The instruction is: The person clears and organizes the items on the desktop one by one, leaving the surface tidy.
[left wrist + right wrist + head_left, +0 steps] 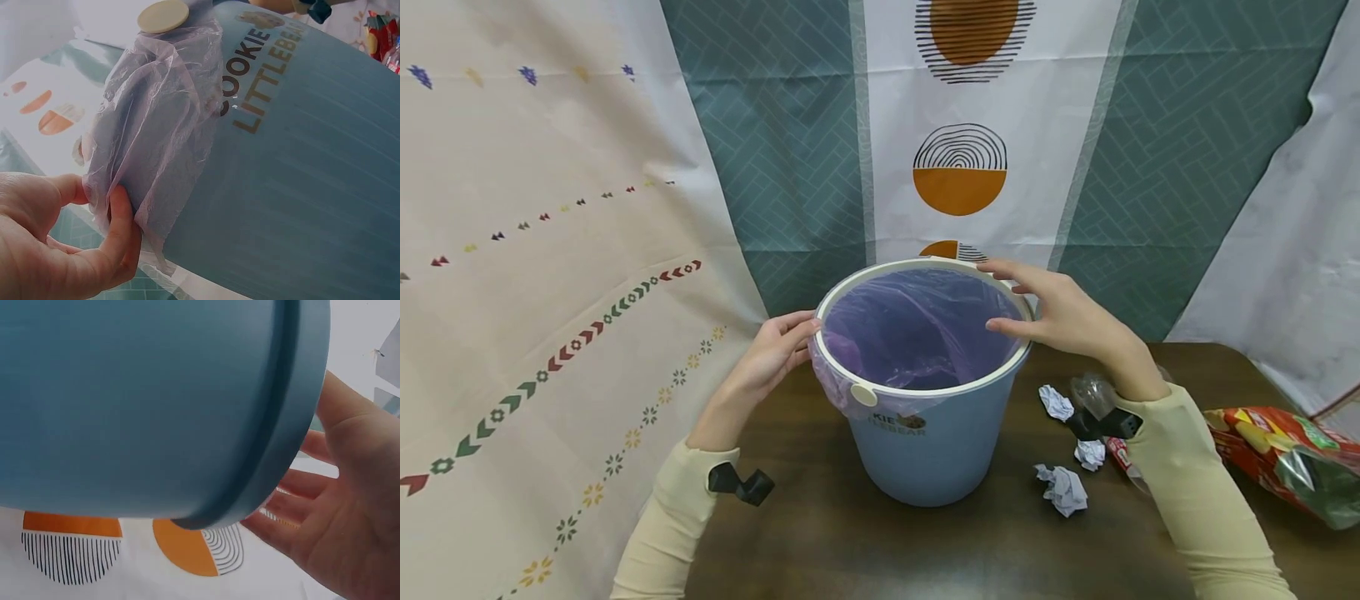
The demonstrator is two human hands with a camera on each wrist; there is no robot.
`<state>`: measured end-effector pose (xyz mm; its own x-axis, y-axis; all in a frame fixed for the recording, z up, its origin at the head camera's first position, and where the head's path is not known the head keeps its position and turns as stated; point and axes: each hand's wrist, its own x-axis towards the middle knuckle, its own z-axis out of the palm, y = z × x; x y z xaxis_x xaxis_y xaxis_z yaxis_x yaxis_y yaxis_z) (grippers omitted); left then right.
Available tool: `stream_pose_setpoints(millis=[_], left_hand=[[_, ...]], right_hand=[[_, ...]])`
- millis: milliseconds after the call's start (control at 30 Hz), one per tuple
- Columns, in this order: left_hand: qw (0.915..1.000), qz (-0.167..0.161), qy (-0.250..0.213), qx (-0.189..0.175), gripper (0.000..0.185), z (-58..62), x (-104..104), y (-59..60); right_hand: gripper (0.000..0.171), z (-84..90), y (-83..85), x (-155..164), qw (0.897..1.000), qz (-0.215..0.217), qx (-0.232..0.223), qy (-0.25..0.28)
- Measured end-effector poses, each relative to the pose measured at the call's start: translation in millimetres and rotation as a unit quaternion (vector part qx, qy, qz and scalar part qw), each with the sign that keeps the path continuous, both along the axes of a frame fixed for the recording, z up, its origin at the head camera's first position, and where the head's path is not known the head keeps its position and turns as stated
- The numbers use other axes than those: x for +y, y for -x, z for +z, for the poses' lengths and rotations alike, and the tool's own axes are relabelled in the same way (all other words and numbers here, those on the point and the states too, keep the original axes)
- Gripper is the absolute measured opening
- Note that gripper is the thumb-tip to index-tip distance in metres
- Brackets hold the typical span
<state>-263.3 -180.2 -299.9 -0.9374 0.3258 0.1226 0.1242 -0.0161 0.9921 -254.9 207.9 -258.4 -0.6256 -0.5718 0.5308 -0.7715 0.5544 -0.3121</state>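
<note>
Left hand [56,244] pinches purple bag [156,125], thin, soft, likely slippery and tear-prone. Right hand [1060,312] open, fingers straight on bin [932,442] rim. Bin stiff, probably light, mid-table [850,542]; best held at rim.

My right hand [350,506], fingers spread, sits beside the blue bin's [144,400] rim; patterned curtain [187,550] behind.

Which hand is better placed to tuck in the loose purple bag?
Probably the left hand: it already pinches the loose purple bag hanging outside the blue bin. The right hand rests open on the far rim.
</note>
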Motion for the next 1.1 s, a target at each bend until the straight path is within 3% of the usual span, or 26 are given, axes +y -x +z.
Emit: stream_pose_setpoints(millis=[300, 533, 833, 1100], left_hand=[[1.0000, 0.000, 0.008, -0.002, 0.044, 1.5, 1, 0.8], [0.9999, 0.001, 0.011, -0.006, 0.045, 0.7, 1, 1.2], [0.9997, 0.004, 0.024, 0.001, 0.046, -0.6, 0, 1.0], [0.9996, -0.001, 0.027, 0.005, 0.048, -0.3, -1, 0.0]], right_hand=[[0.054, -10.8, -4.4, 16, 0.990, -0.087, 0.085, 0.068], [0.040, -23.0, -4.0, 27, 0.978, -0.117, 0.118, 0.127], [0.027, -40.7, -3.9, 42, 0.972, -0.168, 0.098, 0.134], [0.023, -53.3, -3.1, 53, 0.979, -0.193, 0.026, 0.058]])
